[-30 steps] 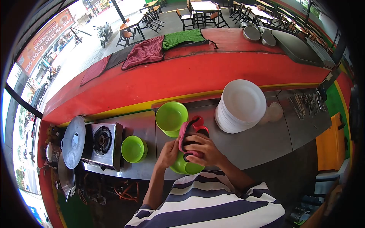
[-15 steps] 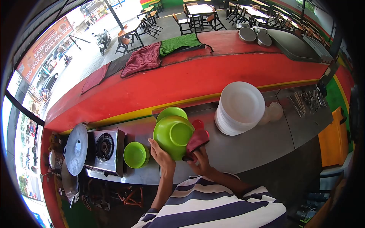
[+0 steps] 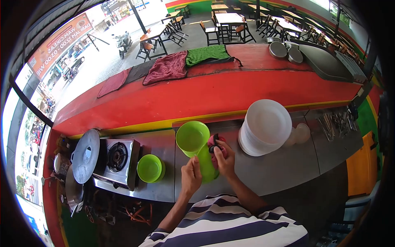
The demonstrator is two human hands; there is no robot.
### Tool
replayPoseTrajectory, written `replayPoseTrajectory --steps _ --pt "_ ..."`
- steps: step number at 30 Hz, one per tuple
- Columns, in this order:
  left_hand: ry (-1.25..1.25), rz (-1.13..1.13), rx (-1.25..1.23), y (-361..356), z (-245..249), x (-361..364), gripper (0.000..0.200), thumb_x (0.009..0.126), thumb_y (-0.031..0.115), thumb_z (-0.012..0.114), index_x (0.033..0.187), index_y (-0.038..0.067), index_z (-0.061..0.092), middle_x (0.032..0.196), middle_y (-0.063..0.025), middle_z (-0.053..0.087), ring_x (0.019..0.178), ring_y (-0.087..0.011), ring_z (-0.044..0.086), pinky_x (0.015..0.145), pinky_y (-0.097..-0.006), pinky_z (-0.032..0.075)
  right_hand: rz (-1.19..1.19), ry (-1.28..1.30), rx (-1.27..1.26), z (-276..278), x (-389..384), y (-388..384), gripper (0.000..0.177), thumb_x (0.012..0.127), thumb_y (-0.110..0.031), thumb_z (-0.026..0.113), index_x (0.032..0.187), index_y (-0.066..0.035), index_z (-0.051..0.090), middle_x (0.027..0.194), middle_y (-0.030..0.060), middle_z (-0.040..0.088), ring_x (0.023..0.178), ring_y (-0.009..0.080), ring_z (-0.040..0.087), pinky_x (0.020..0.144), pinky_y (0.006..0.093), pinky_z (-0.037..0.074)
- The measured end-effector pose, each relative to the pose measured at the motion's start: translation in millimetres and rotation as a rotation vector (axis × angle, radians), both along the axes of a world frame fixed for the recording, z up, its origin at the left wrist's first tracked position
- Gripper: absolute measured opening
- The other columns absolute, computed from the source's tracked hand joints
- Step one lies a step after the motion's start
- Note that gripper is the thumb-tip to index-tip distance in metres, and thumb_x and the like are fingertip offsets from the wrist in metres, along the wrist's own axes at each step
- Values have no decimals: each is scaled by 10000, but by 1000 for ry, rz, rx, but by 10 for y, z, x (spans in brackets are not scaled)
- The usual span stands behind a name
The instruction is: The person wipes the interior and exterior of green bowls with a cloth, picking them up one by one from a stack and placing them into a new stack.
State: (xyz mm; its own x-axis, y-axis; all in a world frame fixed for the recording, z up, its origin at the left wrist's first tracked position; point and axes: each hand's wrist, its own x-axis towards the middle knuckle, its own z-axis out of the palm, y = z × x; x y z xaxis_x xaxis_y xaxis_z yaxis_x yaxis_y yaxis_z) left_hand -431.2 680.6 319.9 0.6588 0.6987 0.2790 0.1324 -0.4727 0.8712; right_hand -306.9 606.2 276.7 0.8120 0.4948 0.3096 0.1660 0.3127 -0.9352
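Observation:
A green bowl, tilted on its edge, is between my two hands. My left hand grips its left rim with thumb and fingers. In my right hand is a dark red cloth, bunched against the bowl's upper right rim. Just beyond stands another green bowl, upright on the steel counter. To the left, smaller green bowls sit in a stack. A tall stack of white plates rises to the right of my right hand.
A gas stove and metal pans are at the left. Cutlery lies at the far right beside small pale bowls. Behind runs a red ledge bearing cloths and metal containers.
The held bowl has turned from underside-up to edge-on and come slightly right. The cloth has moved up to its upper rim. The view has shifted a little.

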Motion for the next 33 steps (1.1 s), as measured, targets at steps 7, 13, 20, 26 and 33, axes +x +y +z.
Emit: replayPoseTrajectory --steps 7,13,20,26,33 --pt "-52 103 -198 55 -178 -113 484 1105 332 411 780 -11 514 567 -20 424 546 -73 375 484 -324 299 -35 -233 -10 -82 -128 -70 327 947 -151 593 1192 62 622 1158 160 647 1046 252 633 943 380 489" --pt "-235 239 -348 312 -145 -107 487 1104 354 417 791 8 557 614 36 457 585 -48 379 510 -284 304 -40 -703 -56 -44 -524 -95 413 870 -129 623 1223 82 588 1253 279 601 1154 460 602 1015 503 455" --pt "-19 171 -304 231 -175 -433 504 1098 379 414 811 -18 532 623 18 389 606 -59 358 519 -300 326 122 -278 -33 -437 -415 81 440 962 -180 565 1329 58 514 1202 185 606 1122 280 601 975 378 461" --pt "-53 273 -287 304 -153 -732 494 1094 361 435 775 -12 490 592 7 364 565 -68 328 486 -304 299 112 133 36 -615 -744 438 444 1028 -295 468 1333 24 522 1172 126 624 1065 203 609 957 355 475" --pt "-120 206 137 456 -174 -1362 437 1063 239 496 677 35 474 500 -92 362 380 -214 380 421 -358 309 1015 1052 191 -555 -737 782 527 1034 -484 351 1230 -64 600 1148 124 665 1018 245 669 873 393 550"
